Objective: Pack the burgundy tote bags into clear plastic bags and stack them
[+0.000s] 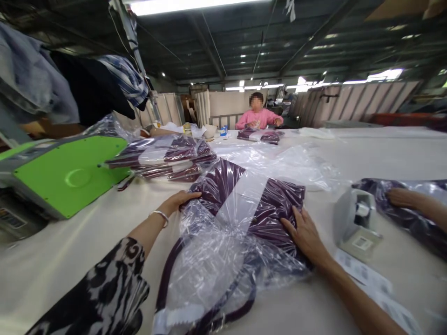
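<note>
A folded dark maroon garment [275, 204] in a clear plastic bag lies in front of me, with a white band across its middle. My left hand [183, 199] grips the bag's left edge, one finger stretched over the top and the others partly hidden. On the right side, my right hand [307, 232] rests open against the bag, fingers apart. The loose, crinkled plastic [213, 265] spreads toward me. A dark strap or cord [169, 274] loops out under it near the front edge.
A green-sided machine [73, 174] stands left, beside stacked bagged garments [164, 156]. Clear bags [296, 163] lie beyond. At right are a tape dispenser [359, 228], label sheets [366, 274] and another person's hand [401, 197] on a bagged garment. A person in pink [258, 120] faces me across.
</note>
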A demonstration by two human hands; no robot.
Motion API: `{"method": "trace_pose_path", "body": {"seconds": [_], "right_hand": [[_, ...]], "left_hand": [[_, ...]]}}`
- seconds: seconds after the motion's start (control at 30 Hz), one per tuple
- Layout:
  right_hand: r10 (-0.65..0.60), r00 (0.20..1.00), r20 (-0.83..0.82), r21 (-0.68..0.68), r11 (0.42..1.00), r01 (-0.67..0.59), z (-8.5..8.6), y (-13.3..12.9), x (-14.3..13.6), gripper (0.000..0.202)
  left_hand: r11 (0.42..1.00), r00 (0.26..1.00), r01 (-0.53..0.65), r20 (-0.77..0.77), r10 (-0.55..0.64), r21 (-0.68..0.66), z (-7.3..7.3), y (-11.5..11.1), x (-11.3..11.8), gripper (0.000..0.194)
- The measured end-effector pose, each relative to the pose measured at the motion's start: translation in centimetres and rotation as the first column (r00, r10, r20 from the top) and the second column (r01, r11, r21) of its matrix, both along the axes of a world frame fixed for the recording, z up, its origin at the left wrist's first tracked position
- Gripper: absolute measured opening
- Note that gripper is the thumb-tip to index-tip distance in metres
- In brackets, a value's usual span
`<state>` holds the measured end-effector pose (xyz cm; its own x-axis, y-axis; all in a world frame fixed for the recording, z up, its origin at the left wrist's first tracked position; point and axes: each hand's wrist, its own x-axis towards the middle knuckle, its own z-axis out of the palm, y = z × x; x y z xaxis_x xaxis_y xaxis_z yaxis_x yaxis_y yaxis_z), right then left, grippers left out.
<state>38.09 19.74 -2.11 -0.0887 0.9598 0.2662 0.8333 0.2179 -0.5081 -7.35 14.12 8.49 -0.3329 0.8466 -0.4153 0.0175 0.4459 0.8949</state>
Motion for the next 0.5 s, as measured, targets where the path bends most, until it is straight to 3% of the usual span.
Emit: {"method": "trace_pose_path", "body": {"seconds": [0.17,0.27,0.33,0.4,0.5], "right_hand": [[0.0,0.979,-0.203,-0.014,1.0,-0.002,1.2,-0.4,0.2,0.087],[0.036,0.963,-0.268,-0.067,0.996,-0.056,2.5,-0.9,-0.3,0.084],[0.049,0.949,-0.31,-0.101,0.991,-0.085,3.5,-1.4,-1.3,0.084],[0.066,0.926,-0.372,-0.106,0.988,-0.113,4.9,-2.3,-2.9,0.085],[0.096,0.824,-0.559,-0.138,0.969,-0.207,7.8,-4.1,-5.0,0.085]], "left_hand": [[0.996,0.986,-0.047,0.163,0.033,0.082,1.6,-0.2,2.1,0.022],[0.971,0.974,-0.121,0.213,0.076,0.208,5.2,-0.5,3.7,0.017],[0.939,0.972,-0.144,0.224,0.074,0.314,9.4,-0.4,4.5,0.019],[0.867,0.982,-0.111,0.186,0.022,0.486,15.0,-0.3,5.3,0.024],[0.66,0.996,0.058,-0.091,0.016,0.749,24.4,-1.1,7.3,0.032]]}}
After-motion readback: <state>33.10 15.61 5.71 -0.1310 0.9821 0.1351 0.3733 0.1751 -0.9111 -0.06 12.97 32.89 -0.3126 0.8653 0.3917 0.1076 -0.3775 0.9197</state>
